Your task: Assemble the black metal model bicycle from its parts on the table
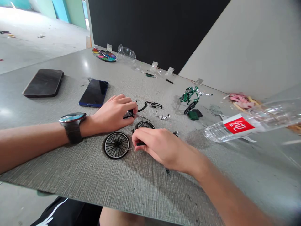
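My left hand [118, 108], wearing a black wristwatch [74, 122], has its fingers curled down over a small black model bicycle part [129, 114]. Most of that part is hidden under the fingers. My right hand [162, 147] is closed round a small screwdriver [141, 143] with a dark handle. Its thin metal shaft points left, close to a spoked model wheel [117, 145] lying flat on the table. A second spoked wheel [145, 124] lies just behind my right hand, partly covered. Silver handlebars [162, 116] and a black fork-like part [154, 104] lie behind it.
An assembled green model bicycle [190, 97] stands at the back right. A clear bottle [240, 125] with a red label lies at right. Two phones, one black [44, 83] and one blue-edged [94, 93], lie at left. Behind are a paint palette [104, 55] and clear plastic packaging [126, 55].
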`<state>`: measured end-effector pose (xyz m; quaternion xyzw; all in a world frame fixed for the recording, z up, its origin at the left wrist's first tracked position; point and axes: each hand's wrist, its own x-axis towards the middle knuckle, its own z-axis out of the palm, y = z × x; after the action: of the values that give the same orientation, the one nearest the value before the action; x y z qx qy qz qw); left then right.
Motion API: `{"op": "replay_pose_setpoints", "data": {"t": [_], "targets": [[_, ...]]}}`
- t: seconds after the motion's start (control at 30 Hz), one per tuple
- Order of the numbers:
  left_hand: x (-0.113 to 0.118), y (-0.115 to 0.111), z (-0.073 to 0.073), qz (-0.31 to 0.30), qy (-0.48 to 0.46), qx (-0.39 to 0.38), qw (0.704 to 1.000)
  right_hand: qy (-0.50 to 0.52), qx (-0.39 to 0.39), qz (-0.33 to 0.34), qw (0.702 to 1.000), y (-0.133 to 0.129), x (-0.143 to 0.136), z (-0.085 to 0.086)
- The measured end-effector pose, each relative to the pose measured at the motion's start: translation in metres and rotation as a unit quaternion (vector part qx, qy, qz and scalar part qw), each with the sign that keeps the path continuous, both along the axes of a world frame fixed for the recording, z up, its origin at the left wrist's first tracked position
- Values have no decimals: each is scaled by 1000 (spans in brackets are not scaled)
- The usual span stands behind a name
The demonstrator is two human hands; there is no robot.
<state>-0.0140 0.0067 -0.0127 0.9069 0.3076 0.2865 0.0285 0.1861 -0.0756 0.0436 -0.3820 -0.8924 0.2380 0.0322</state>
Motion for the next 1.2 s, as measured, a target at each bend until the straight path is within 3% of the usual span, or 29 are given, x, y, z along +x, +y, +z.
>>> {"op": "replay_pose_setpoints", "data": {"t": [0.07,0.17,0.3,0.5,1.2], "targets": [[-1,-2,0,-5,15,32,999,67,40,-15,997,5,5,1],[-3,-4,2,-11,46,93,994,152,181,-73,969,16,18,3],[-5,-7,3,-14,53,137,989,130,264,-98,951,25,34,1],[-5,-7,4,-11,17,126,992,119,248,-61,960,29,36,-7],[-5,-9,5,-9,-8,145,989,159,230,-64,958,29,31,-10]]}}
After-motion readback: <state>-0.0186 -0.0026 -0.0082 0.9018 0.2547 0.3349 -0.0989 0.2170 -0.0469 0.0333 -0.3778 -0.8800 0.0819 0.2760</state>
